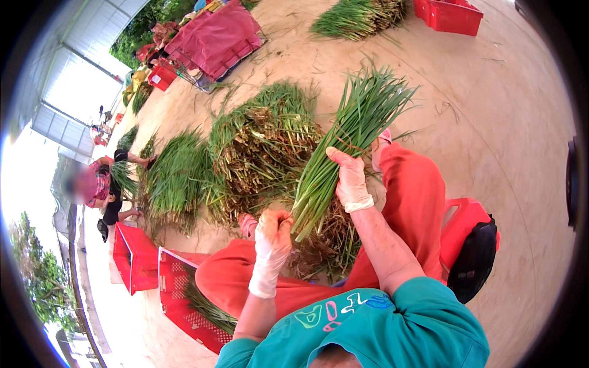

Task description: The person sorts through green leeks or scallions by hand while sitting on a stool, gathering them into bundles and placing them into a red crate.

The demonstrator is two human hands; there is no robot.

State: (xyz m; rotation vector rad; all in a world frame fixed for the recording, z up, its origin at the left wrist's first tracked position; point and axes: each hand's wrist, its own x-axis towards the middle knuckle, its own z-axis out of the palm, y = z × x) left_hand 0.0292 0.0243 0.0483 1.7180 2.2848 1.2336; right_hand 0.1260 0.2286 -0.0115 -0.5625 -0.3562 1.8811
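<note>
My right hand point(353, 179), in a pale thin glove, is wrapped round a thick bunch of garlic chives point(334, 144). The green leaf tips point up and away to the right, and the pale stem ends slant down toward my lap. Right beside those ends is my left hand point(273, 239), also gloved, its fingers curled together. Whatever it pinches, if anything, is hidden. Below the bunch, between my legs, lie brown trimmings point(328, 245). A large heap of chives point(264, 147) with brown root ends rests on the floor just beyond.
At my left stand a red crate point(178, 288) with chives inside and another red crate point(138, 257). A bag point(472, 257) is at my right. Another person point(101, 184) bends by more chives point(178, 175). Farther off are a covered cart point(215, 37) and a red crate point(451, 15).
</note>
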